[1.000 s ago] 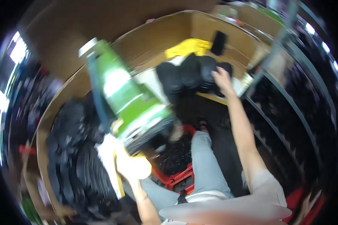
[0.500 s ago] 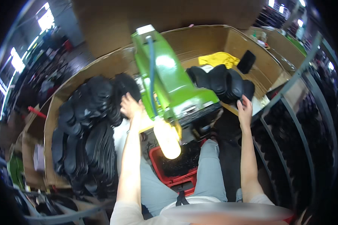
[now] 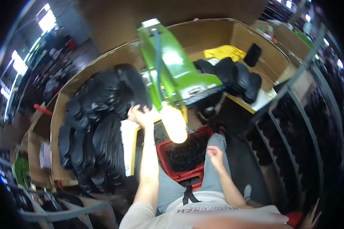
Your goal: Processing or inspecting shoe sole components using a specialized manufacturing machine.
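we had two hands in view, both ours. our left hand point(image 3: 141, 116) was raised on the left side, its fingers loosely spread and its thumb standing apart, at the lower end of one long black pad point(image 3: 135, 86); we could not tell whether the fingertips touched it. our right hand point(image 3: 216, 157) was above the right thigh, narrower, with its fingers partly curled, and we could not tell how far they were drawn in.

that one long pad lay slanting at the right edge of the left-hand pile point(image 3: 105, 141) of black pads, just beside one green machine point(image 3: 177, 65). the pile's pieces overlapped too closely for us to count. to the machine's right we saw four stacks point(image 3: 240, 78) of black pads, side by side. near them lay one yellow cloth point(image 3: 224, 53) and one dark flat rectangle point(image 3: 252, 55).

one bluish hose point(image 3: 158, 57) ran down the machine, and one glowing lamp point(image 3: 174, 126) hung at its front. two pale, yellow-edged stretches of worktop point(image 3: 127, 147) showed, one on each side. below, one red basket point(image 3: 185, 175) stood between our two legs, holding uncounted black scraps point(image 3: 185, 152). one cardboard wall point(image 3: 202, 34) rose behind everything, and one grey rack point(image 3: 287, 86) stood at our right.
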